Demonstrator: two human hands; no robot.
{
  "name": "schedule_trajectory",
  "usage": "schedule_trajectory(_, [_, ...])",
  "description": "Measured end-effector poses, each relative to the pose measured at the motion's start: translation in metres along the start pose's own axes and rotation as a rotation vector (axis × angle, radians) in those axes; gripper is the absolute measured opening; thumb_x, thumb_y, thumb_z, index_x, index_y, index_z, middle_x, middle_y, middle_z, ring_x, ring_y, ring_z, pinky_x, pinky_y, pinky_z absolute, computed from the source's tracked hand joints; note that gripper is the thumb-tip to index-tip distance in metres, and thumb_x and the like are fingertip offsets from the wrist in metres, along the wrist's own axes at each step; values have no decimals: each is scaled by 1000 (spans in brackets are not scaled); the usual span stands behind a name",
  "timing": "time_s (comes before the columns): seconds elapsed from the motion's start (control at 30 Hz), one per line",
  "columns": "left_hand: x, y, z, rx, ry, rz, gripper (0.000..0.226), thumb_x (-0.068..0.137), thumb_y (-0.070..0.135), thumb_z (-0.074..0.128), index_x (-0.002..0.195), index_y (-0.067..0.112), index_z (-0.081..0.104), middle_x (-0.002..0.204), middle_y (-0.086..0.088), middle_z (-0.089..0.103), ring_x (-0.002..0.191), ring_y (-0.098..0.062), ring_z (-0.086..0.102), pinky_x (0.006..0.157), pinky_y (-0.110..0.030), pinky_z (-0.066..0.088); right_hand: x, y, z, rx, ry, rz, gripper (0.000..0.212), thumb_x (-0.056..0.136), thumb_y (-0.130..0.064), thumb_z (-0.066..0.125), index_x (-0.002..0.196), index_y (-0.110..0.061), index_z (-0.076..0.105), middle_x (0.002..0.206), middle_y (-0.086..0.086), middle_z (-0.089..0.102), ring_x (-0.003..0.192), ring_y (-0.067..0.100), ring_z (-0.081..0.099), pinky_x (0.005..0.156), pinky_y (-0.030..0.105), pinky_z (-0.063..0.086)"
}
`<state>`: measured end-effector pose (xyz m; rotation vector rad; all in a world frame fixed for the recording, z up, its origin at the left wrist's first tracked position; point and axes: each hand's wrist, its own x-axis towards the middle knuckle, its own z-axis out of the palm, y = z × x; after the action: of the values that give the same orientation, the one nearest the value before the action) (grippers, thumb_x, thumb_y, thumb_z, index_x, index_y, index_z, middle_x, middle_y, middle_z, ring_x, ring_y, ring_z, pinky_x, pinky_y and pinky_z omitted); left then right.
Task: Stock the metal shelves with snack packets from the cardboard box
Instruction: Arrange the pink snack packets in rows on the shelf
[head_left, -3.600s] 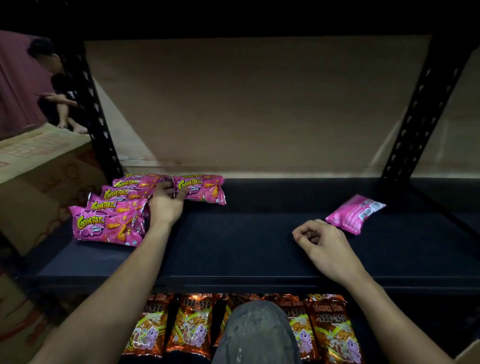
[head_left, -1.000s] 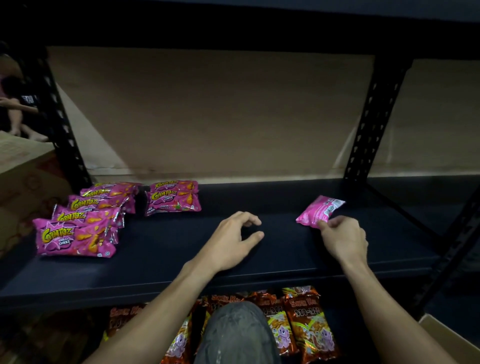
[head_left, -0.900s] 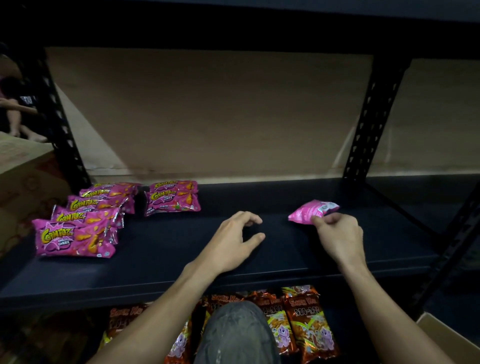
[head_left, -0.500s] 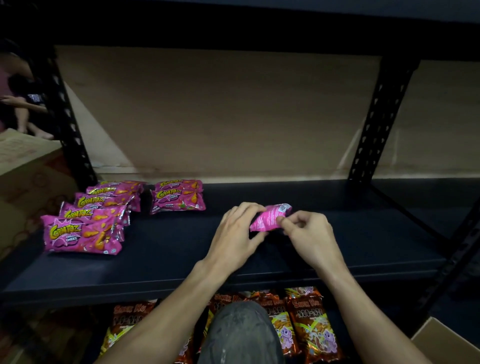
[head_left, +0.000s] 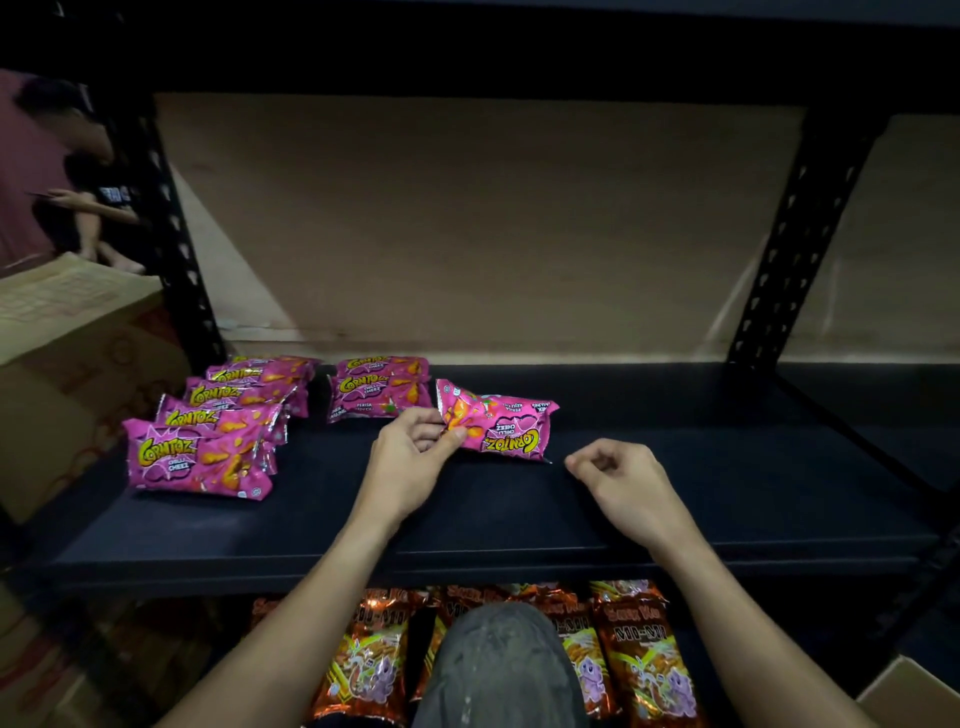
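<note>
Left hand (head_left: 410, 452) pinches packet (head_left: 498, 423) by one corner, right hand (head_left: 618, 483) loose, empty; it may slip, landing crooked on shelf (head_left: 727, 499)

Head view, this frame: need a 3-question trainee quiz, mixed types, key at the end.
1. True or false: the right hand grips the loose pink packet.
2. Multiple choice: relative to the black shelf, the orange packets lie A) on it, B) on the level below, C) on the level above.
3. Fill in: seen from the camera, the loose pink packet's logo reads ___.
Key: 1 false, the left hand pinches one end of it and the right hand holds nothing; 2 B; 3 upside down.
</note>
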<state>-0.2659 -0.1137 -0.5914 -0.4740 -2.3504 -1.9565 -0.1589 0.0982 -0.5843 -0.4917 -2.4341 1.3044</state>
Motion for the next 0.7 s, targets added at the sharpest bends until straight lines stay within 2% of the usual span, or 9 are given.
schedule_trajectory(0.07, [0,-2,-3,-11,-3,-31,23,84,26,77,100,17,63,88,3,68,79,-5,64,65,-4,45,0,-1,0,9,-5,-2,14,92,-29,68,81,-23,75,75,-10,71,78,5,65,72,24,49])
schedule_trajectory(0.2, [-1,2,-6,-25,-46,-53,19,85,26,76,98,19,64,87,3,71,81,-5,66,65,-4,45,3,-3,3,-12,-24,14,7,91,-32,69,88,-27,72,82,-9,70,84,8,65,76,26,51])
schedule_trajectory(0.27, [-1,5,-8,-133,-62,-55,17,88,18,73,104,17,66,95,-1,72,88,-9,66,73,-11,50,4,-5,5,-2,-3,11,15,88,-37,71,100,-29,68,90,-9,68,84,9,64,79,30,53])
schedule_trajectory(0.33, [0,11,-12,-192,-78,-41,18,90,14,69,106,21,67,102,2,72,95,-10,66,82,-25,53,1,-13,9,21,42,-52,27,86,-40,73,110,-31,63,102,-12,63,84,7,61,75,24,50])
schedule_trajectory(0.4, [1,20,-13,-224,-93,0,23,89,12,69,108,24,66,103,4,72,93,-8,67,82,-29,55,-2,-22,11,50,85,-156,34,85,-41,75,115,-31,63,109,-15,60,88,6,59,72,17,44])
schedule_trajectory(0.53, [3,44,-6,-271,-167,76,43,85,9,74,124,17,57,99,-6,73,83,-9,70,73,-21,55,-2,-45,12,218,15,-251,42,85,-36,76,125,-28,62,101,-8,68,77,6,59,67,20,50])
schedule_trajectory(0.63, [4,54,1,-301,-184,84,47,84,8,74,126,15,54,90,-1,75,86,-10,71,76,-18,53,-2,-54,8,329,-60,-243,44,89,-26,74,128,-31,56,92,2,73,71,10,64,70,25,56])
schedule_trajectory(0.7, [4,51,1,-304,-222,61,53,80,12,77,127,15,52,99,-1,75,95,-13,72,82,-19,53,-3,-55,7,371,-62,-231,33,90,-20,73,120,-29,62,87,5,73,73,12,69,70,23,54])
